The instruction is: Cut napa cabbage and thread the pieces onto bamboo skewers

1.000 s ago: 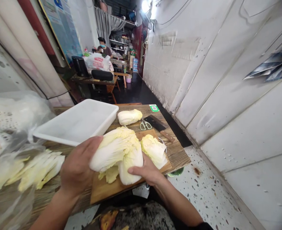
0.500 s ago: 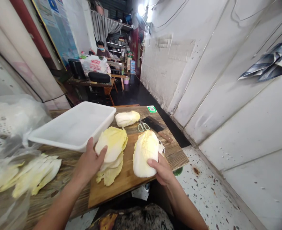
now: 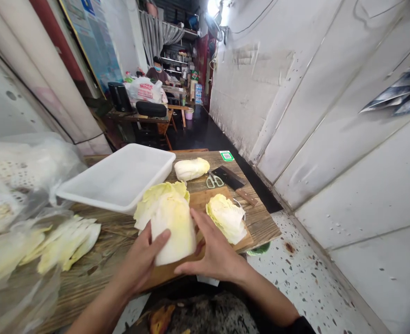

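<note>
My left hand (image 3: 144, 257) is closed on a bundle of napa cabbage leaves (image 3: 175, 227), thumb on the broad white face. The leaves are tilted over the wooden cutting board (image 3: 203, 197), yellow frilly edges pointing away from me. My right hand (image 3: 221, 253) is at their right edge, fingers and thumb spread apart; its fingertips seem to touch the leaf. To its right, a smaller piece of napa cabbage (image 3: 226, 218) lies on the board. Another piece of cabbage heart (image 3: 191, 169) rests beyond the board. Leaves hide the left part of the board.
A white plastic tub (image 3: 128, 206) stands at the left back. Scissors (image 3: 214, 181) and a cleaver (image 3: 230, 177) lie at the back right. Loose cabbage leaves (image 3: 69, 243) and plastic bags (image 3: 24, 162) are at left. A person (image 3: 157, 73) sits far back.
My right hand has carried its cabbage leaves left to my left hand, which now holds them in front of the earlier stack. The right fingers have spread. The smaller cabbage piece at right is uncovered.
</note>
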{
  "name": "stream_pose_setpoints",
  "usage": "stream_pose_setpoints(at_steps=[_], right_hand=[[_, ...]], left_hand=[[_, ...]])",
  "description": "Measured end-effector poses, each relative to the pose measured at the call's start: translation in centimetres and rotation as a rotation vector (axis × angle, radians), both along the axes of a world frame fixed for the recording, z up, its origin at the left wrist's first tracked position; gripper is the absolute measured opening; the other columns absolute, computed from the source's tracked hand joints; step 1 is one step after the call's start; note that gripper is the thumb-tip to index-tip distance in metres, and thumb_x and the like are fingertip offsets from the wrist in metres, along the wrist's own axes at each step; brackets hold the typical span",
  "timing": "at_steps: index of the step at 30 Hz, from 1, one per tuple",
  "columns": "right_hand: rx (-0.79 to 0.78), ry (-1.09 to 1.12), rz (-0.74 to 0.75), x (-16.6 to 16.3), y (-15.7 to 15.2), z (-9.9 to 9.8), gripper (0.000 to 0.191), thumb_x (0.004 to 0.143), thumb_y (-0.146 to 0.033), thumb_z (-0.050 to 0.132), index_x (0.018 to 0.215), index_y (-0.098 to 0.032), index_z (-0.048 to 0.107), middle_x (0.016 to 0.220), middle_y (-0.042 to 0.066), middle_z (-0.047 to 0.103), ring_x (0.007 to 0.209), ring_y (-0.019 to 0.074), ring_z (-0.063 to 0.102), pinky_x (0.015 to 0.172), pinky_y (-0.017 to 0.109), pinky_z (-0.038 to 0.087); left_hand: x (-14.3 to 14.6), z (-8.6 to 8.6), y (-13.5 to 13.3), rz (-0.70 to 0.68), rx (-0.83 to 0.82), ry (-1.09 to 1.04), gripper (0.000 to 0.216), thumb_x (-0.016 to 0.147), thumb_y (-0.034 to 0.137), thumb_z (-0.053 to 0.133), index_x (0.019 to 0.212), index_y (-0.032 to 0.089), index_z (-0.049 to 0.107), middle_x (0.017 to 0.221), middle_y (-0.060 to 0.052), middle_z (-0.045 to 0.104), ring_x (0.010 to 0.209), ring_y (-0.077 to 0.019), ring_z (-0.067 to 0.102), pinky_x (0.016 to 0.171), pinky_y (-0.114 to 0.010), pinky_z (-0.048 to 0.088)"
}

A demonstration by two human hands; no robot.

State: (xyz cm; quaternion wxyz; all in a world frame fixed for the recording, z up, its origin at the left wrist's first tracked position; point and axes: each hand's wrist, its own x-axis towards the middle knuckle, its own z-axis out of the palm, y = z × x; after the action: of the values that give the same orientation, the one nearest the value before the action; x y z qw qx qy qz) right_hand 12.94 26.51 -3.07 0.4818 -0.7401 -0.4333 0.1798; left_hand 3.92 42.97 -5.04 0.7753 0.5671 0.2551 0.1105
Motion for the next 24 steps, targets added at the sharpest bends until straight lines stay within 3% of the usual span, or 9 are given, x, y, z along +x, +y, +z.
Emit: stream_pose_setpoints(at_steps=[3, 6, 8, 12, 16, 19, 24], right_hand=[[0.087, -0.146, 0.015, 0.3, 0.0, 0.1, 0.097, 0.065, -0.045, 0.087, 0.148, -0.025, 0.041, 0.140, 0.013, 0.049, 0.129, 0.0274, 0.049, 0.109, 0.043, 0.042], [0.201, -0.192, -0.029, 0.4, 0.5, -0.3, 0.089, 0.065, -0.048, 0.087, 0.142, -0.026, 0.050, 0.131, 0.012, 0.056, 0.117, 0.0262, 0.057, 0.098, 0.039, 0.051], [0.253, -0.227, -0.035, 0.3, 0.7, -0.6, 0.084, 0.069, -0.047, 0.084, 0.143, -0.026, 0.050, 0.131, 0.013, 0.058, 0.107, 0.0248, 0.062, 0.089, 0.037, 0.056], [0.266, -0.345, -0.066, 0.1, 0.8, -0.8, 0.070, 0.079, -0.040, 0.074, 0.143, -0.026, 0.050, 0.126, 0.012, 0.066, 0.094, 0.0238, 0.068, 0.084, 0.038, 0.058], [0.196, -0.481, -0.180, 0.8, 0.6, -1.0, 0.048, 0.086, -0.024, 0.059, 0.133, -0.022, 0.061, 0.119, 0.012, 0.071, 0.103, 0.0271, 0.069, 0.089, 0.041, 0.057], [0.146, -0.513, -0.258, 2.0, 0.3, -0.9, 0.042, 0.087, -0.019, 0.051, 0.127, -0.020, 0.065, 0.115, 0.012, 0.072, 0.101, 0.0275, 0.070, 0.088, 0.042, 0.057], [0.137, -0.497, -0.530, 5.4, -1.4, 0.7, 0.034, 0.092, -0.025, 0.047, 0.117, -0.020, 0.070, 0.108, 0.010, 0.074, 0.094, 0.0253, 0.070, 0.088, 0.038, 0.054]], left_hand=[[-0.3, 0.2, 0.5, 0.031, -0.318, 0.041, 0.087, 0.051, 0.058, 0.087, 0.124, 0.018, 0.061, 0.117, -0.010, 0.074, 0.110, -0.0327, 0.067, 0.084, -0.035, 0.060], [-0.7, 0.4, 1.1, 0.087, -0.438, 0.034, 0.078, 0.041, 0.053, 0.093, 0.108, 0.021, 0.068, 0.100, -0.005, 0.079, 0.096, -0.0276, 0.072, 0.071, -0.027, 0.062], [-0.8, 0.4, 1.4, 0.096, -0.506, 0.031, 0.069, 0.046, 0.045, 0.093, 0.106, 0.021, 0.069, 0.094, -0.004, 0.079, 0.090, -0.0261, 0.074, 0.068, -0.026, 0.062], [-1.0, 0.1, 1.8, 0.102, -0.545, 0.040, 0.048, 0.071, 0.028, 0.078, 0.115, 0.020, 0.064, 0.096, -0.006, 0.079, 0.095, -0.0285, 0.074, 0.076, -0.033, 0.063], [-1.2, 0.1, 1.6, 0.087, -0.558, 0.012, 0.064, 0.071, 0.029, 0.078, 0.130, 0.023, 0.054, 0.101, -0.007, 0.079, 0.103, -0.0320, 0.071, 0.086, -0.041, 0.061], [-1.6, 0.0, 1.7, -0.047, -0.594, -0.011, 0.081, 0.067, 0.032, 0.082, 0.138, 0.020, 0.046, 0.106, -0.012, 0.077, 0.104, -0.0365, 0.071, 0.087, -0.049, 0.059], [-3.2, -1.0, 3.4, -0.398, -0.735, 0.022, 0.061, 0.072, 0.049, 0.076, 0.121, 0.015, 0.062, 0.110, -0.020, 0.075, 0.095, -0.0372, 0.073, 0.081, -0.047, 0.060]])
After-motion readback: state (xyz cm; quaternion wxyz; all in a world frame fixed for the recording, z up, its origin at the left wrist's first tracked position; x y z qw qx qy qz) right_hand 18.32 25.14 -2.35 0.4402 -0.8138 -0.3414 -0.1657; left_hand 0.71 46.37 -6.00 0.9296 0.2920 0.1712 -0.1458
